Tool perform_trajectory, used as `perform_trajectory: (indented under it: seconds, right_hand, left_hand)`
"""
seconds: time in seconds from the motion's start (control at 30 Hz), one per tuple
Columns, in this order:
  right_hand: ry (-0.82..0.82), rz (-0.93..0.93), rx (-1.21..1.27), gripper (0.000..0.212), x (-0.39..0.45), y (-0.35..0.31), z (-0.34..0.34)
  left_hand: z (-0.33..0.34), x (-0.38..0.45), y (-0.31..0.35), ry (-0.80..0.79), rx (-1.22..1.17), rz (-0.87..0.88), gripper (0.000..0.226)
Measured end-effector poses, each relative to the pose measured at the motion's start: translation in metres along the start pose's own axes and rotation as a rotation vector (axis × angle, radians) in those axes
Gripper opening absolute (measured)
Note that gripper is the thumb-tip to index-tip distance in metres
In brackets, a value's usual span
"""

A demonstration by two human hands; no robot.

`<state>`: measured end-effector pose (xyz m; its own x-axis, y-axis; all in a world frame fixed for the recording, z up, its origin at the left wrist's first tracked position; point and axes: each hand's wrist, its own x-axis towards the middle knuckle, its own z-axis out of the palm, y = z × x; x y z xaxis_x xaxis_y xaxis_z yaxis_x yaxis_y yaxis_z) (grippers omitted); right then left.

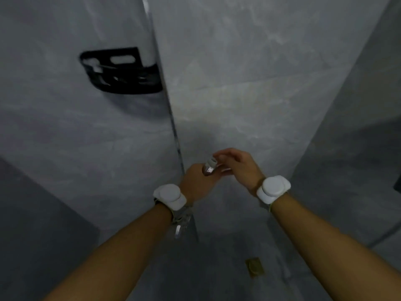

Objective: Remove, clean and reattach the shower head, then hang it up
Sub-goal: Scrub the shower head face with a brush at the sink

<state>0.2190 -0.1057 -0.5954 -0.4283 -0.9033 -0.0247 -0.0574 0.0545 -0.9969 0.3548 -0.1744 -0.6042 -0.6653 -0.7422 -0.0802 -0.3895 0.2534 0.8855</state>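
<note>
Both hands (196, 183) (238, 165) hide chrome fitting (210, 168) (blurred, mostly covered).

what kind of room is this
Most likely a tiled shower corner in a bathroom: grey marble-look wall tiles, a black corner shelf fixed to the wall, and a brass floor drain below.

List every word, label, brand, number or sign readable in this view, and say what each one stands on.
None can be read.
White wrist devices: plain faces, no marking visible.
Chrome fitting held in the left hand, with the right hand at its end: only glare, no lettering visible.
Black wall shelf: blurred, no lettering visible.
Brass floor drain: too small and blurred to tell.
</note>
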Motion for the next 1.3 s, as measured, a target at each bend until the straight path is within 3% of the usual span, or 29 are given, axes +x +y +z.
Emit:
perform_trajectory:
  seconds: [0.23,0.4,0.7,0.83,0.93,1.0,1.1,1.2,1.3]
  right_hand:
    - [-0.003,-0.364,-0.111,0.018,0.022,-0.091,0.092]
    - [0.097,-0.534,-0.158,0.026,0.046,-0.139,0.143]
    - [0.234,-0.663,-0.327,0.063,0.098,-0.192,0.181]
    - [0.144,-0.584,-0.468,0.074,0.124,-0.199,0.188]
    - [0.048,-0.570,-0.710,0.075,0.143,-0.205,0.198]
    - [-0.005,-0.539,-0.882,0.072,0.160,-0.210,0.207]
    - [-0.003,-0.532,-1.058,0.046,0.172,-0.214,0.219]
    - [0.020,-0.584,-1.005,0.026,0.178,-0.216,0.224]
    - [0.068,-0.652,-0.883,0.018,0.172,-0.220,0.221]
  left_hand:
    - [-0.129,-0.014,0.017,0.272,-0.107,0.036,0.045]
    - [-0.204,-0.012,0.036,0.334,-0.142,0.098,0.043]
    - [-0.273,0.017,0.059,0.391,-0.157,0.127,0.044]
    - [-0.286,0.032,0.060,0.449,-0.144,0.133,0.038]
    - [-0.294,0.042,0.055,0.460,-0.145,0.112,0.035]
    - [-0.300,0.052,0.050,0.485,-0.157,0.100,0.034]
    - [-0.307,0.056,0.045,0.491,-0.179,0.079,0.033]
    - [-0.313,0.059,0.039,0.472,-0.186,0.077,0.038]
    - [-0.313,0.058,0.039,0.479,-0.178,0.094,0.040]
